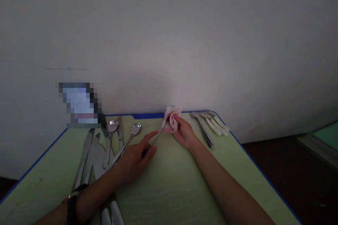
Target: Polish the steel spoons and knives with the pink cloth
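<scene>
My left hand (138, 157) is closed around the handle of a metal utensil (159, 134), probably a spoon, which slants up to the right. Its far end is wrapped in a pink and white cloth (171, 121), so its head is mostly hidden. My right hand (184, 130) pinches that cloth around the utensil's end. Close by on the left lie a square-headed spoon (135, 129) and another spoon (112, 126), among several table knives (85, 154). My left forearm passes over some of their handles.
Right of my right hand rest stacked metal spoons (203, 132) and several white-handled utensils (215, 124). A blurred-out screen device (79, 103) leans at the back left. The pale green table (169, 190) has a blue edge and meets a grey wall (169, 42).
</scene>
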Demonstrator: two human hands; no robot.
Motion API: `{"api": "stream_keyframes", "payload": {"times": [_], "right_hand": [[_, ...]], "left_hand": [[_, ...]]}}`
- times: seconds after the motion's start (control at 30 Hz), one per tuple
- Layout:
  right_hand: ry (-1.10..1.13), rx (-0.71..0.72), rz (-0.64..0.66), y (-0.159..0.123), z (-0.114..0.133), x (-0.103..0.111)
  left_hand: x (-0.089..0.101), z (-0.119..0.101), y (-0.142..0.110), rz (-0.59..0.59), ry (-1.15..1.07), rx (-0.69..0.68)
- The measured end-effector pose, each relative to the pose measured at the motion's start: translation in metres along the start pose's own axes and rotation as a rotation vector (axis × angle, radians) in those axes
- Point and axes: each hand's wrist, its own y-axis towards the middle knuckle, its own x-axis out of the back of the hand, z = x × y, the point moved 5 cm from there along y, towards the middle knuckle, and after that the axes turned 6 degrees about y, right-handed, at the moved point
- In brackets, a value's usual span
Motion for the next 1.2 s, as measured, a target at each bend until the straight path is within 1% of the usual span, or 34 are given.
{"api": "stream_keyframes", "payload": {"times": [0.07,0.13,0.23,0.33,0.4,0.5,0.57,0.67,0.8,0.93,1.2], "right_hand": [[0.020,0.020,-0.026,0.002,0.001,0.002],[0.066,0.031,-0.045,0.004,0.003,0.004],[0.140,0.022,-0.048,0.004,0.006,0.003],[0.132,-0.031,-0.038,0.002,0.006,-0.001],[0.110,-0.061,-0.036,0.000,0.005,-0.003],[0.109,-0.047,-0.042,0.000,0.005,-0.004],[0.129,-0.021,-0.050,0.000,0.006,-0.004],[0.159,0.006,-0.032,0.000,0.008,-0.005],[0.171,-0.045,-0.005,-0.001,0.007,-0.009],[0.134,-0.076,0.001,-0.002,0.005,-0.011],[0.099,-0.083,0.044,-0.004,0.006,-0.015]], "left_hand": [[0.001,0.002,0.000,-0.058,-0.039,-0.023],[0.001,0.002,0.000,-0.085,-0.045,-0.040],[-0.001,0.000,0.000,-0.041,0.025,-0.071],[-0.004,-0.003,-0.001,0.018,0.136,-0.129],[-0.005,-0.005,-0.002,0.034,0.196,-0.168],[-0.007,-0.006,-0.004,0.040,0.218,-0.202],[-0.006,-0.005,-0.004,0.021,0.202,-0.200],[-0.003,-0.006,-0.003,-0.043,0.181,-0.207],[-0.003,-0.010,-0.003,-0.084,0.222,-0.308],[-0.007,-0.009,-0.005,-0.061,0.300,-0.375],[-0.015,-0.007,-0.008,0.042,0.452,-0.466]]}}
